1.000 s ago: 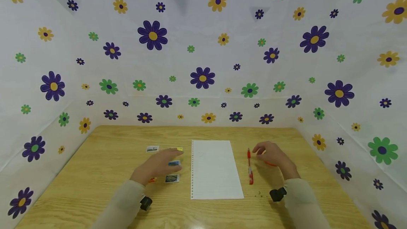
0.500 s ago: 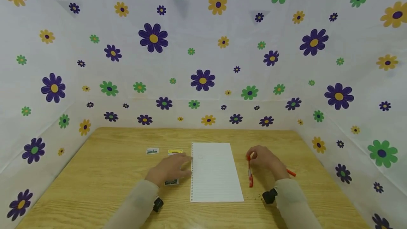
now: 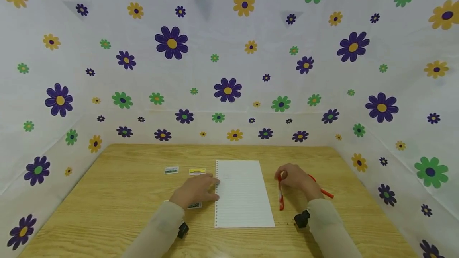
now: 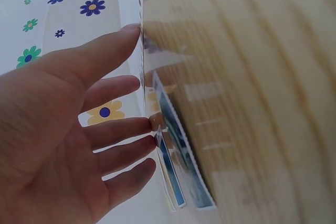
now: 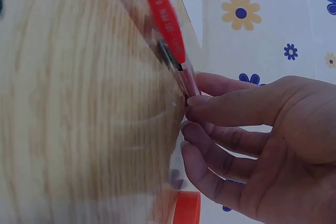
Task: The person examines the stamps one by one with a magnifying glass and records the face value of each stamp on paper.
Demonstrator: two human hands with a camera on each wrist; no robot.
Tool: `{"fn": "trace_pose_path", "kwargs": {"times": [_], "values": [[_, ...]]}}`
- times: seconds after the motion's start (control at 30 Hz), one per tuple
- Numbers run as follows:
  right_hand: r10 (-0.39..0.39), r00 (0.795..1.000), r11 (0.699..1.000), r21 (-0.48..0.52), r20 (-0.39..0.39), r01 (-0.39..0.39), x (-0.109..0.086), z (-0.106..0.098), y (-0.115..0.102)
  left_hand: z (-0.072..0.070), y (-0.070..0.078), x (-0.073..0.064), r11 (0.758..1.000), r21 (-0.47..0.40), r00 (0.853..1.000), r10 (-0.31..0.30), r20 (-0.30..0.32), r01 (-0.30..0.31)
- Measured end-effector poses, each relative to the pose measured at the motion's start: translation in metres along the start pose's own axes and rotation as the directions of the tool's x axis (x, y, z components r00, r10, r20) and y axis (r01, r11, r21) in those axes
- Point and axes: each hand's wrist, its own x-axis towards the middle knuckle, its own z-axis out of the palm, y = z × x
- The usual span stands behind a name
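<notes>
Nearest, a card (image 3: 195, 205) lies partly hidden by the left hand (image 3: 193, 190), whose fingers are spread and seem to touch the paper (image 3: 244, 194) at its punched edge; working remotely, I'd want light pressure there so it can't slide. Right of the paper is the pen (image 3: 281, 201), its far end pinched by the right hand (image 3: 297, 178). A steady fingertip hold, I judge, would stop it rolling. Farther off, more cards (image 3: 171, 170) lie before the flowered cloth (image 3: 247, 67).

a screened-off table workspace — flower-printed white sheeting (image 3: 201, 65) rises around three sides of a wood-grain tabletop (image 3: 89, 210).
</notes>
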Motion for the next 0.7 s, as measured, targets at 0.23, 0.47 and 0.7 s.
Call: {"fn": "trace_pose_path", "kwargs": {"times": [0.23,0.47,0.7], "values": [[-0.022,1.000,0.999,-0.034,-0.009,0.022,0.0030,0.0037,0.0028,-0.0007,0.0030,-0.0005,1.000,0.015,1.000,-0.024,0.003,0.024],[-0.022,0.999,0.999,-0.041,-0.032,0.020,0.0024,0.0044,0.0028,0.0005,0.0038,0.0013,0.999,0.022,0.999,-0.043,0.014,0.042],[-0.021,0.997,1.000,-0.007,-0.069,0.020,-0.0008,0.0030,0.0049,-0.0009,0.0057,-0.0004,1.000,0.004,1.000,-0.027,0.006,0.027]]}}
